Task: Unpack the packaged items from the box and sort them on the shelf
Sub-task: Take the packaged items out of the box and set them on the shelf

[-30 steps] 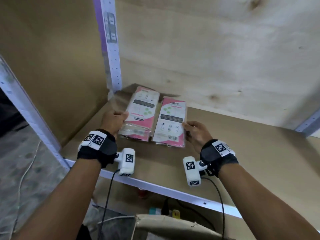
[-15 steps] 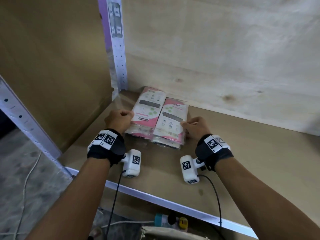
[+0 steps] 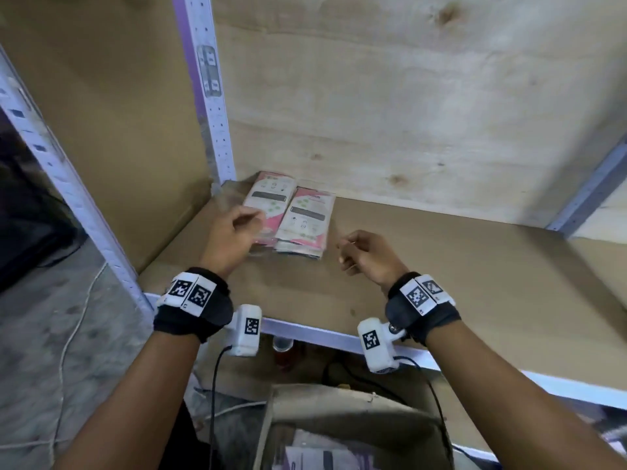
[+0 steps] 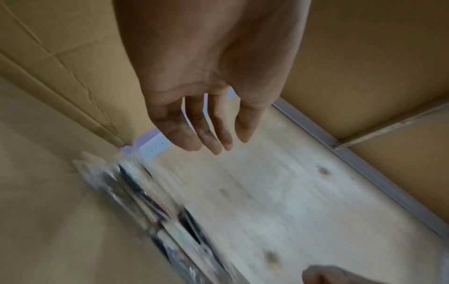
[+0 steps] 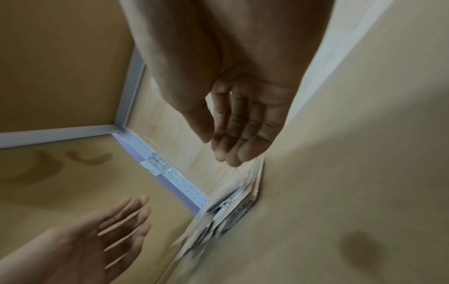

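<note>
Two stacks of pink-and-white packets lie side by side in the shelf's back left corner: the left stack (image 3: 269,201) and the right stack (image 3: 305,222). They show blurred in the left wrist view (image 4: 157,207) and edge-on in the right wrist view (image 5: 228,211). My left hand (image 3: 237,228) hovers over the near end of the left stack with loose fingers (image 4: 206,134), holding nothing. My right hand (image 3: 359,249) hangs just right of the right stack, apart from it, fingers (image 5: 240,142) relaxed and empty.
The brown shelf board (image 3: 458,266) stretches to the right of the stacks, with a plywood back wall (image 3: 407,113). A perforated metal post (image 3: 210,96) stands at the back left corner. An open cardboard box (image 3: 339,429) with packets inside sits below the shelf's front rail (image 3: 322,334).
Both hands have let go of the two stacks and drawn back toward me. The stacks now lie further back in the corner.
</note>
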